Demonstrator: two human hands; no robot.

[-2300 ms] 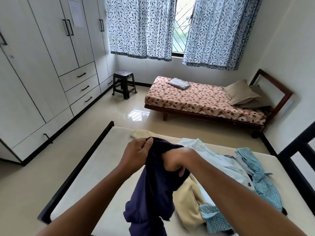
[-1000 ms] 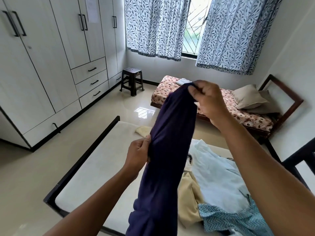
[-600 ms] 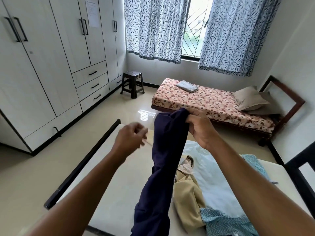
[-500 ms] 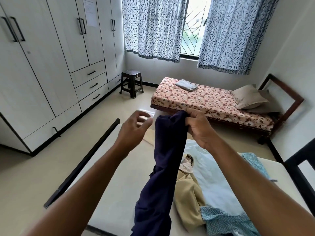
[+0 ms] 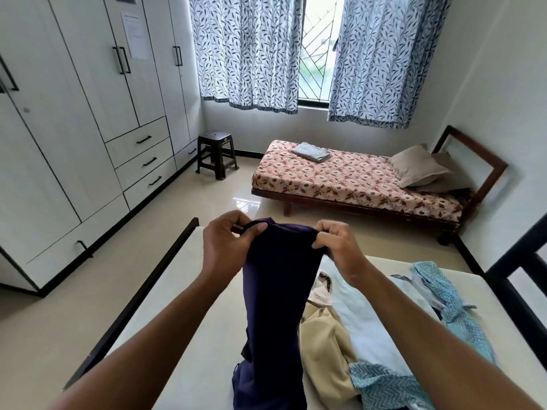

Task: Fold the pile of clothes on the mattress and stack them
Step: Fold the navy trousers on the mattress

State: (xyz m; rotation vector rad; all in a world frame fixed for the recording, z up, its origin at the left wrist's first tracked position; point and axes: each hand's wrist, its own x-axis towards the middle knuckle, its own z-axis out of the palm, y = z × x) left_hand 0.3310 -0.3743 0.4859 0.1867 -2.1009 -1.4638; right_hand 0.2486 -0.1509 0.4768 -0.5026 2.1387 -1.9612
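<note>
Dark navy cloth garment (image 5: 275,297): held up above the bare cream mattress (image 5: 165,303), hanging lengthwise. Left hand (image 5: 226,244) and right hand (image 5: 337,250): each pinches a top corner, fingers curled. Unfolded pile, right: beige fabric piece (image 5: 325,347), white shirt (image 5: 364,318), teal patterned garment (image 5: 455,309).

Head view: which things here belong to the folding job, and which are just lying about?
Job: navy garment, gripped by left hand and right hand; beige garment; white garment; teal garment; mattress.
Lying about: stool; far bed; folded grey cloth; pillows; wardrobe.
</note>
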